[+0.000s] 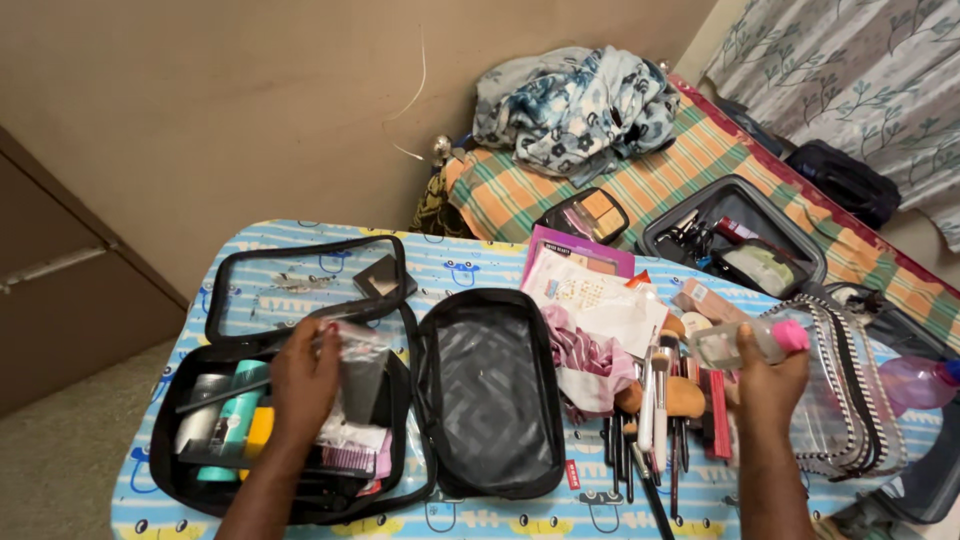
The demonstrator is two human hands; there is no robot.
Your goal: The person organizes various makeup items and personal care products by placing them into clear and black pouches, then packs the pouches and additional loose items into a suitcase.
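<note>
The person's left hand [305, 385] lay over the open black zip-around cosmetic case [290, 420] at the near left of the table, its fingers pinched around a small clear plastic zip bag [358, 345] that hung over the case's middle. Inside that case, to the left of the hand, stood a grey tube [203, 400], a teal cylindrical bottle [238, 410] and a yellow container [259, 430], packed side by side; nearer the right edge lay a pink comb-like item [350, 460]. The case's clear lid [300, 285] was folded back, flat, on the far side, with a small dark square compact [383, 277] resting on it.

The right hand [770, 385] was raised at the near right, its fingers wrapped around a clear plastic bottle with a pink cap [745, 342], held roughly on its side with the cap pointing right. Just right of it sat a clear pouch with black-and-white striped trim [850, 400].

Between the hands stood a second, black quilted case [490, 395], open and upright. To its right lay a pink striped cloth [585, 360], white paper packets [600, 300] and a scatter of makeup brushes [650, 420], all on the blue patterned tablecloth [480, 260]. Beyond the table, a bed with an orange plaid sheet [690, 165] held a palette [590, 215] and a grey open case [735, 235].
</note>
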